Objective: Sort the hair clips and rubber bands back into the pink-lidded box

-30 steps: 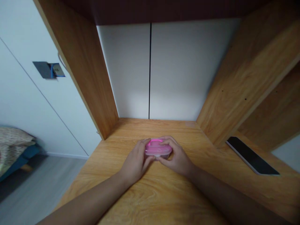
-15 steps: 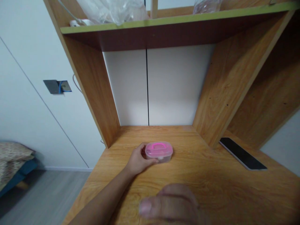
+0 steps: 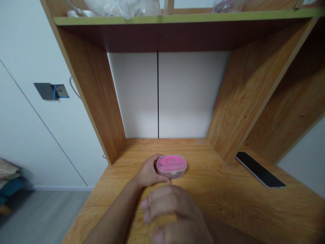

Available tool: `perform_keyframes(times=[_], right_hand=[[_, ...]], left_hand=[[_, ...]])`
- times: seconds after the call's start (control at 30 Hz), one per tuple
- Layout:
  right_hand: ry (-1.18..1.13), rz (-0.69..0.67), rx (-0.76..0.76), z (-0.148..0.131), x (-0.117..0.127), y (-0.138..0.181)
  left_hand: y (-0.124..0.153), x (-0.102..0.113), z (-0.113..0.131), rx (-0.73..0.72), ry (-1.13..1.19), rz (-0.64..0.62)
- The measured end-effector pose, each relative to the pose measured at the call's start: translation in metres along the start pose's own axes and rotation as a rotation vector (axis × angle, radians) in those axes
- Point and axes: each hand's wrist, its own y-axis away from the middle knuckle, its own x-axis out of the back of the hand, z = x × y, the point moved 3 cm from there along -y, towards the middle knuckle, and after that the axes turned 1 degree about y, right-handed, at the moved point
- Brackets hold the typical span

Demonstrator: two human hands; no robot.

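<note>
A small clear plastic box [image 3: 171, 166] with a pink lid and a pink handle moulded into its top rests on the wooden desk [image 3: 228, 200], set toward the back of the desk surface under the overhanging shelf [image 3: 177, 18]. The left hand [image 3: 148, 173] lies on the desk against the box's left end, fingers curled round that end and thumb along its near side, gripping it without raising it. The right hand [image 3: 172, 211] is held in the air close to the camera, nearer to the viewer than the box and apart from it; it appears large and blurred, with fingers loosely bent and nothing visible in them, though how far it is spread cannot be told. Well to the right of both hands, a flat black phone [image 3: 260, 169] lies on the desk beside the wooden upright [image 3: 241, 101] that bounds the alcove. Behind the box, beyond the left hand's fingertips, stands a white back panel [image 3: 177, 95] divided by a dark vertical seam. Above, crumpled clear plastic [image 3: 122, 6] sits on the shelf.
</note>
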Motion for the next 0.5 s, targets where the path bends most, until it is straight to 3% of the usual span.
perform_keyframes(times=[0.03,0.1,0.17,0.23,0.37,0.5], right_hand=[[-0.07,0.112,0.096,0.003,-0.002,-0.005],[-0.135,0.205,-0.002,0.02,-0.008,-0.01],[-0.113,0.076,-0.219,0.04,-0.017,-0.008],[-0.118,0.035,-0.372,0.053,-0.019,-0.004],[-0.131,0.065,-0.35,0.057,-0.012,-0.004],[-0.103,-0.007,-0.363,0.066,-0.007,-0.005]], left_hand=[[0.0,0.0,-0.002,0.0,0.004,-0.008],[0.001,0.0,-0.006,0.002,0.025,-0.023],[0.001,0.001,-0.011,-0.005,0.066,-0.04],[0.001,0.004,-0.016,-0.022,0.124,-0.061],[-0.003,0.017,-0.022,-0.036,0.26,-0.07],[-0.006,0.031,-0.023,0.014,0.406,0.012]])
